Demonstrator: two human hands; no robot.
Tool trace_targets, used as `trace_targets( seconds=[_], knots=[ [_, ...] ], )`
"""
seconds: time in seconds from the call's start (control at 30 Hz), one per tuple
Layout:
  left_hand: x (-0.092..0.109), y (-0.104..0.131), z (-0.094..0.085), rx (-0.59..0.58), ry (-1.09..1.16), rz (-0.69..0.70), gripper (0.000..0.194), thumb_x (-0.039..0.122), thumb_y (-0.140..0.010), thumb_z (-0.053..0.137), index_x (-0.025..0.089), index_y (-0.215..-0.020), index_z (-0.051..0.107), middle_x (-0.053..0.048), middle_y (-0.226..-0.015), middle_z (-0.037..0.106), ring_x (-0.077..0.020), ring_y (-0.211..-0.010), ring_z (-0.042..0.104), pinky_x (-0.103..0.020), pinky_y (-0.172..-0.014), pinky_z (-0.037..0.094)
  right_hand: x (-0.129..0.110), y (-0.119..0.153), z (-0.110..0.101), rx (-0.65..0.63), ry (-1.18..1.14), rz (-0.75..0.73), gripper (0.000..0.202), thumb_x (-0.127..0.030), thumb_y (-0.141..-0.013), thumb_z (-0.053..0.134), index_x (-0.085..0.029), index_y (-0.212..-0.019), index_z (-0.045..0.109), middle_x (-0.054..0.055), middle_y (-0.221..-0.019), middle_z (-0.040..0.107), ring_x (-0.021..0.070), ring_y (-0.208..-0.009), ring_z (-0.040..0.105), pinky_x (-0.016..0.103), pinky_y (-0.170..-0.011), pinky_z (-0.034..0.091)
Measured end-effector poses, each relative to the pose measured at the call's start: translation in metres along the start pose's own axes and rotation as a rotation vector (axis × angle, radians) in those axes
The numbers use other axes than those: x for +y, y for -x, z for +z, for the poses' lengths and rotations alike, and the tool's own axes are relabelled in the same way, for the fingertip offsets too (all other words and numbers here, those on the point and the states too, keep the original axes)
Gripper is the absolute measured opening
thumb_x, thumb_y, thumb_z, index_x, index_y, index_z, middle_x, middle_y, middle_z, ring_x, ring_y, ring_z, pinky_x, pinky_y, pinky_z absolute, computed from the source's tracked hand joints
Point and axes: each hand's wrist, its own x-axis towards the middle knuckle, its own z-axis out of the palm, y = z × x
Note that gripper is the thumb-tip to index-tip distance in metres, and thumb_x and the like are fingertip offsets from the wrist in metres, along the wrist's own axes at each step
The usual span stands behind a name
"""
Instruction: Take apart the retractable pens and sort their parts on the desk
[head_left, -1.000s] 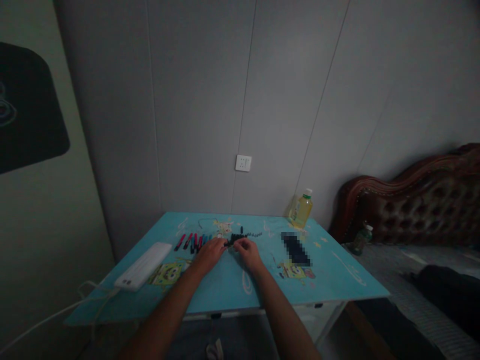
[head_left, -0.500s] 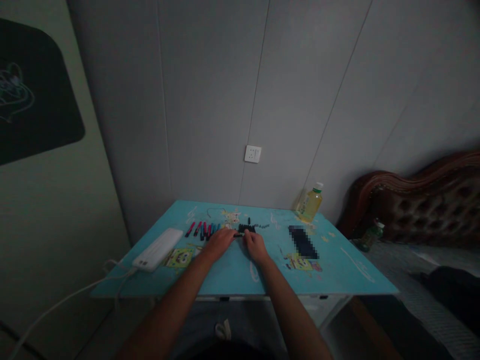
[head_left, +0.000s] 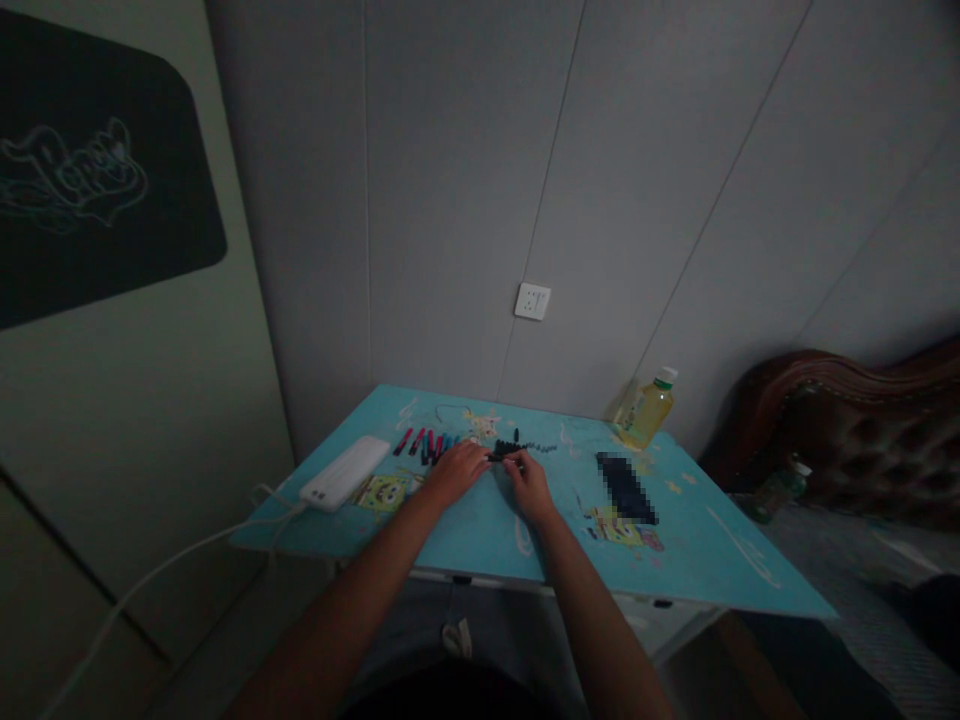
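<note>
1. One slim dark stick [head_left: 495, 458] is pinched between both sides in the head view – the left hand [head_left: 459, 472] grips one end, the right hand [head_left: 529, 484] the other, over the tabletop [head_left: 480, 545]
2. Judging by how things lie, the handling is partway: black pieces [head_left: 510, 448] sit gathered together, while the stick is not yet laid down and the red and blue pens [head_left: 418, 441] lie unheld in a loose row
3. The stick spans the gap between the fingertips – black pieces just beyond it, pens left of the left hand
</note>
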Motion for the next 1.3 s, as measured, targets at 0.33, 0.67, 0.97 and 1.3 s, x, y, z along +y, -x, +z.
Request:
trace_targets(
  seconds=[0.33, 0.67, 0.97, 1.3],
  knots=[
    [-0.033, -0.003, -0.012, 0.257, 0.534, -0.373, 0.048, 0.059, -0.091, 0.043, 0.015, -0.09, 0.062, -0.003, -0.066, 0.066, -0.0142, -0.05, 0.056, -0.027, -0.052, 0.043, 0.004, -0.005, -0.004, 0.122, 0.01, 0.029, 0.037, -0.048, -0.088, 0.052, -0.016, -0.098, 0.067, 0.008, -0.088, 0.071, 0.0212, -0.081, 0.063, 0.03, -0.073, 0.045],
    [-0.026, -0.005, -0.012, 0.346, 1.013, -0.38, 0.046, 0.053, -0.078, 0.068, 0.015, -0.103, 0.06, 0.0, -0.07, 0.064, -0.0117, -0.057, 0.058, -0.023, -0.053, 0.042, 0.005, -0.004, -0.004, 0.042, 0.049, 0.048, 0.047, -0.058, -0.091, 0.046, -0.017, -0.077, 0.067, 0.006, -0.07, 0.068, 0.0179, -0.064, 0.059, 0.027, -0.063, 0.042],
    [-0.017, -0.006, -0.012, 0.413, 1.159, -0.385, 0.048, 0.047, -0.073, 0.076, 0.013, -0.105, 0.063, -0.004, -0.081, 0.067, -0.0113, -0.06, 0.06, -0.023, -0.052, 0.043, 0.006, -0.001, 0.0, -0.049, 0.07, 0.06, 0.061, -0.064, -0.094, 0.033, -0.018, -0.064, 0.059, 0.001, -0.052, 0.054, 0.0155, -0.05, 0.049, 0.026, -0.052, 0.035],
    [-0.021, -0.009, -0.017, 0.563, 1.082, -0.427, 0.041, 0.04, -0.074, 0.075, 0.017, -0.102, 0.058, 0.003, -0.065, 0.062, -0.0086, -0.049, 0.052, -0.02, -0.046, 0.035, -0.001, 0.003, 0.003, -0.212, 0.041, -0.036, 0.04, -0.057, -0.084, 0.059, -0.017, -0.086, 0.064, -0.001, -0.067, 0.056, 0.0139, -0.061, 0.049, 0.023, -0.057, 0.039]
  ],
)
